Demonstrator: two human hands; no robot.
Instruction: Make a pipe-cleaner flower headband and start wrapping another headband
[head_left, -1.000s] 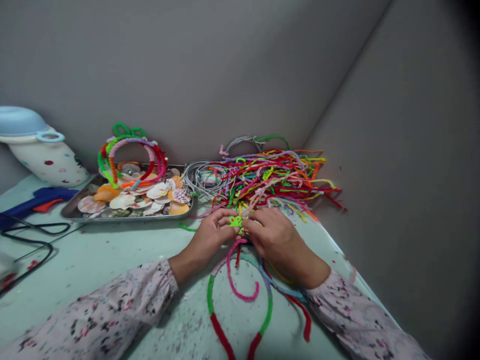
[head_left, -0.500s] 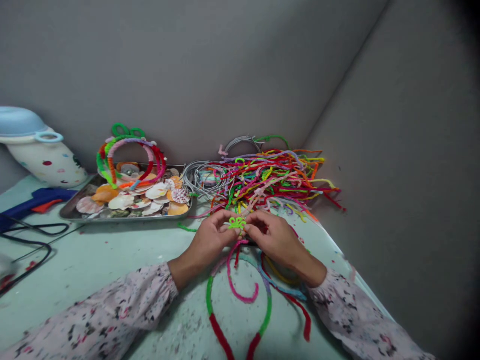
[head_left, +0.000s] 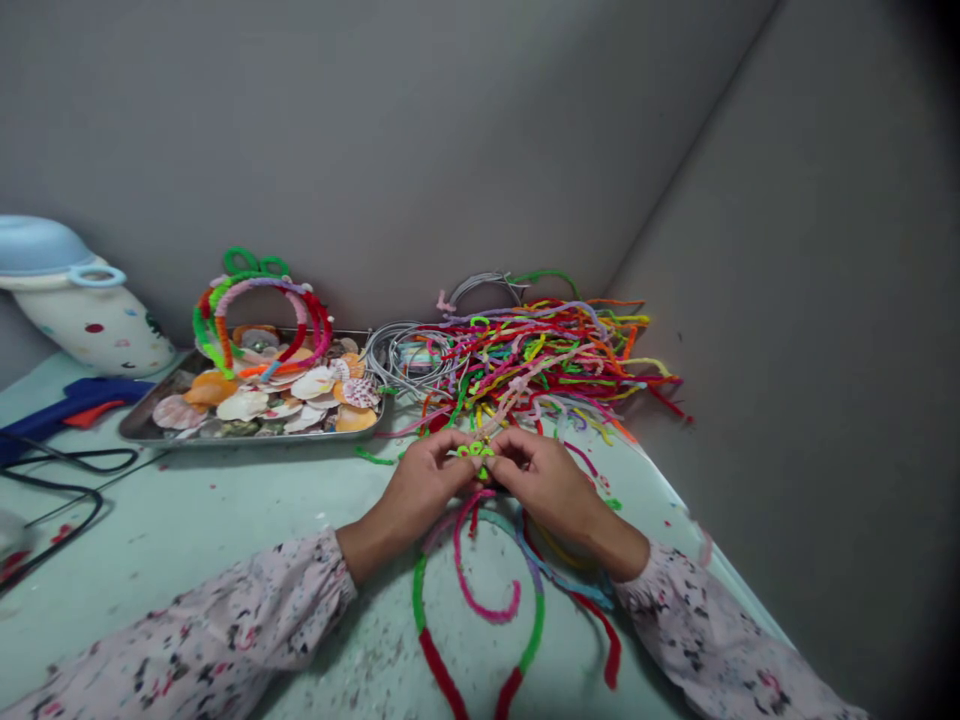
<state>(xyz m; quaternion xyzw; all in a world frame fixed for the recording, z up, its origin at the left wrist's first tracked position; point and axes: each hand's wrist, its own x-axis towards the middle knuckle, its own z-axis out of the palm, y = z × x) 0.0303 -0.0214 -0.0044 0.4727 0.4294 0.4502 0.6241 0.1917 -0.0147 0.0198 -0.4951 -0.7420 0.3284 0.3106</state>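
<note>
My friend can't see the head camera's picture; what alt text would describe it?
A person's left hand and right hand pinch small green loops above a pale table, with a colorful fuzzy band nearer the camera. Behind lies a heap of fuzzy stems; at left, a metal tray holds shells and fuzzy hoops, near a blue tool.

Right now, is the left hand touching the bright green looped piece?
Touching: the head view shows the left hand with its thumb against the bright green looped piece.
</note>
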